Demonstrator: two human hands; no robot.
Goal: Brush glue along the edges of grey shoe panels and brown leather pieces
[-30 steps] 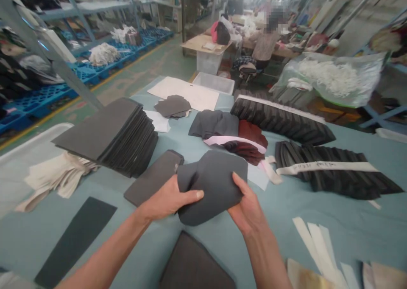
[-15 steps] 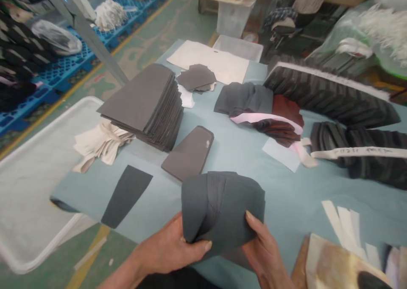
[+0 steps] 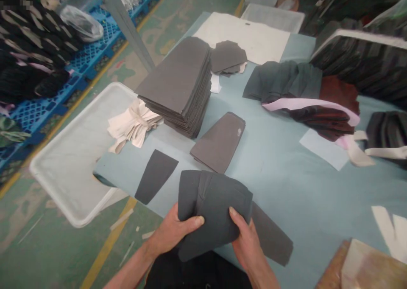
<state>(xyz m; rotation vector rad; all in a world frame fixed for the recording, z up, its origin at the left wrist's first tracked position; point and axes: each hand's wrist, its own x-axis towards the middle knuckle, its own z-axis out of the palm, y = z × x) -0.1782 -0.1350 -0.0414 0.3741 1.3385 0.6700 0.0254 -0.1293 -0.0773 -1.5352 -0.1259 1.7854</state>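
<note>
Between my two hands is a stack of dark grey-green fabric pieces [image 3: 216,200], bent and fanned along its upper left. My left hand [image 3: 173,229] grips the left edge, thumb on top. On the right side, my right hand [image 3: 246,238] holds it the same way, its fingers hidden beneath. A single dark fabric piece [image 3: 156,176] lies flat at the table edge to the left. Just beyond the held stack rests a small brown-grey stack [image 3: 219,142]. Another brown-grey stack [image 3: 273,234] lies partly behind my right hand.
A tall stack of brown-grey panels [image 3: 178,77] stands on the blue-green table cover [image 3: 280,187]. Beside it are cream fabric strips [image 3: 135,123] and a white tray [image 3: 79,153]. Tied dark red and grey bundles [image 3: 337,98] lie to the right. A metal post [image 3: 130,30] rises behind.
The view has shifted, so the table things appear further right. The held stack is flatter and more opened out, its lower edge now hanging toward me. The brown-grey stack by my right hand shows more.
</note>
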